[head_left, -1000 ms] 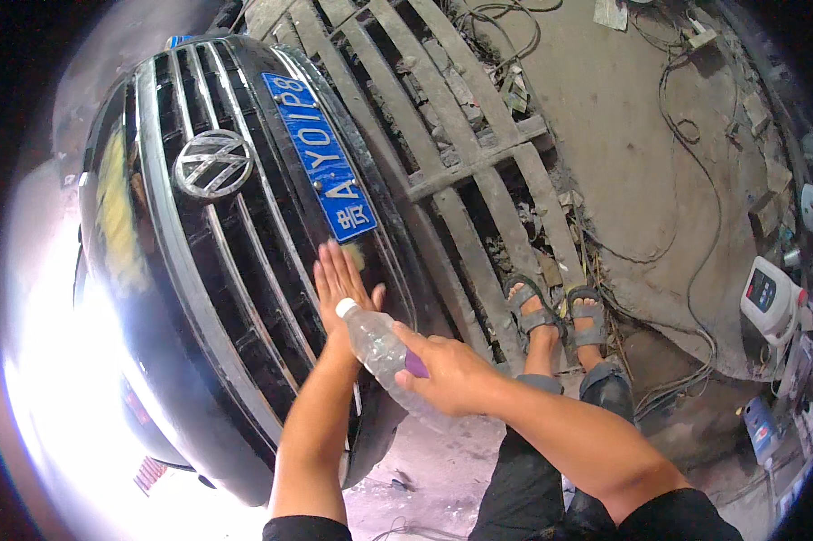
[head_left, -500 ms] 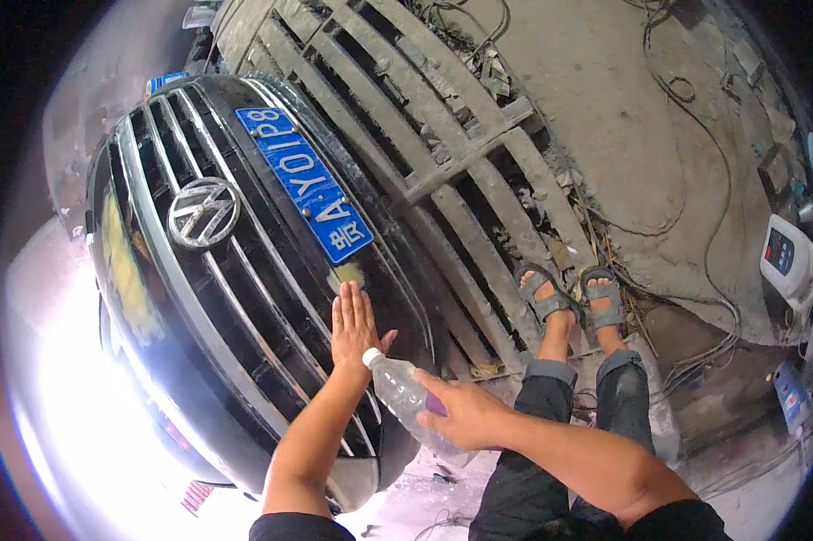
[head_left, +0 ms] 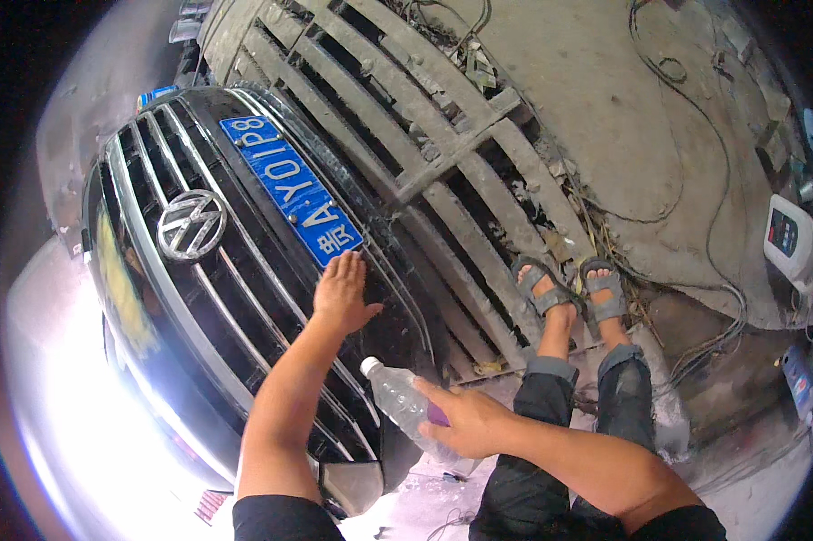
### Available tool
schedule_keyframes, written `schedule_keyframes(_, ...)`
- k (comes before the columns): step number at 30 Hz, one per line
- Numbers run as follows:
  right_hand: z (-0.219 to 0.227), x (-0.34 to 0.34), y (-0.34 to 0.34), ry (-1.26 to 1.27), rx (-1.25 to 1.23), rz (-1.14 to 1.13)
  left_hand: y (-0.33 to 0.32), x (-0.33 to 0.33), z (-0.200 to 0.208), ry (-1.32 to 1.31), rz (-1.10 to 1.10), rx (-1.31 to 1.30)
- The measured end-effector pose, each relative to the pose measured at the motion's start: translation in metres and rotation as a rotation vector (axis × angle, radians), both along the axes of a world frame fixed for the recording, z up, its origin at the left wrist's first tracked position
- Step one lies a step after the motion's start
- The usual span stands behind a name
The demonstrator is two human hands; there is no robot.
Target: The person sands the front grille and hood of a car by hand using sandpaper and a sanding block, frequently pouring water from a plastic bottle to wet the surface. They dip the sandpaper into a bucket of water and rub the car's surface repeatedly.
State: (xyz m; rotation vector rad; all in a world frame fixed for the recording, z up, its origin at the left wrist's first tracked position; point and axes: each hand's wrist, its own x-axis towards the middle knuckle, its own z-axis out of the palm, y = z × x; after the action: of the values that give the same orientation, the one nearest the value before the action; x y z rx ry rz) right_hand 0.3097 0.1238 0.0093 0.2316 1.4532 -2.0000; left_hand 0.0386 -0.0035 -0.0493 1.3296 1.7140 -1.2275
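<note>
My left hand (head_left: pixel 341 290) lies palm down on the black front bumper (head_left: pixel 384 311) of a car, its fingers stretched out and the thumb apart. The fingertips reach the near end of the blue license plate (head_left: pixel 291 189). What is under the palm is hidden. In my right hand (head_left: pixel 469 422) is a clear plastic bottle (head_left: pixel 402 397) with a white cap and a bit of purple label, tilted with the cap toward the car. The chrome-slatted grille (head_left: pixel 244 293) carries a round emblem (head_left: pixel 192 225), left of my left hand.
A yellowish patch (head_left: pixel 122 293) marks the hood's front edge. A dusty slatted metal grating (head_left: pixel 442 189) covers the floor before the car; my sandaled feet (head_left: pixel 569 293) stand at its near edge. Cables (head_left: pixel 717 180) run over the floor at right, near a white plastic jug (head_left: pixel 792 242).
My left hand has slid slightly up and left to the plate's end, covering a yellowish bumper spot that showed before. My right hand still holds the bottle, nearly in place.
</note>
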Motion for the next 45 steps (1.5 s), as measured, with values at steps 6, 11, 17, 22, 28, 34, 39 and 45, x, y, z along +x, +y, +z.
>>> schedule_keyframes(6,0.013,-0.010,0.000,0.014,-0.058,-0.054,-0.011,-0.021,0.057,-0.162,-0.046,0.151)
schedule_keyframes(11,0.010,-0.016,0.001,0.007,-0.058,-0.052,-0.003,-0.006,0.043,-0.113,-0.081,0.060)
schedule_keyframes(17,0.003,-0.010,-0.001,-0.002,-0.010,-0.038,0.010,0.005,-0.027,0.069,-0.081,-0.134)
schedule_keyframes(22,-0.008,0.005,0.002,-0.038,0.020,0.074,0.003,0.039,-0.038,0.037,-0.123,-0.221)
schedule_keyframes(28,-0.008,0.026,-0.002,-0.040,-0.005,0.139,-0.043,0.079,-0.014,-0.240,-0.208,-0.233)
schedule_keyframes(34,0.002,0.015,-0.001,0.001,0.035,0.097,0.006,0.005,-0.017,0.108,-0.096,-0.102)
schedule_keyframes(39,0.004,0.016,0.011,-0.010,0.097,0.146,-0.021,0.059,-0.016,0.037,-0.176,-0.180)
schedule_keyframes(45,0.024,0.013,0.025,0.001,0.165,0.249,-0.068,0.125,0.036,-0.054,-0.223,-0.154)
